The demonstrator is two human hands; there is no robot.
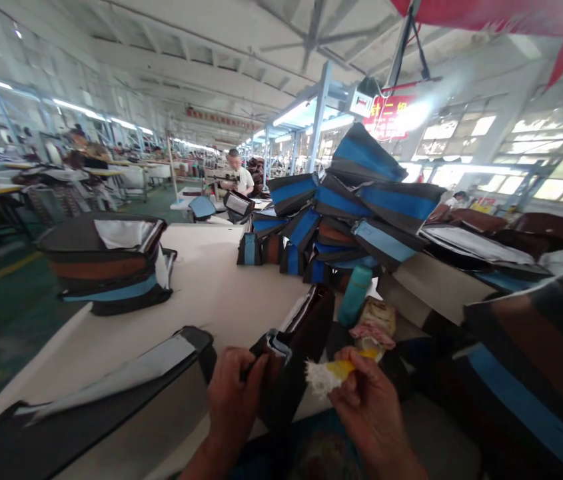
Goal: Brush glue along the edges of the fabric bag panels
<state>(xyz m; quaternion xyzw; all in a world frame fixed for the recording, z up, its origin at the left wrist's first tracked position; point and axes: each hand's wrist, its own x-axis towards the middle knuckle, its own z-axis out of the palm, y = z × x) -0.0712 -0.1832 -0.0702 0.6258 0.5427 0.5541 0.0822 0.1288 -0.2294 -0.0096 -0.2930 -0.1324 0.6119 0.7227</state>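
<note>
Near the table's front edge, my left hand (234, 393) has its fingers closed on the edge of a dark fabric piece (286, 387) with a brown and pale blue lining showing at its open end. My right hand (374, 407), a little to the right, pinches a yellow cloth (342, 369) with a frayed white end that points toward the dark piece. The cloth and the dark piece look apart. Behind my right hand lies a pink and tan cloth bundle (378, 320), beside a teal bottle (356, 293).
On the white table (201, 267), striped fabric pieces (106, 263) stand at the left and a long grey piece (126, 387) lies in front. A tall pile of blue-striped pieces (361, 193) is behind. A person (241, 177) sits farther back.
</note>
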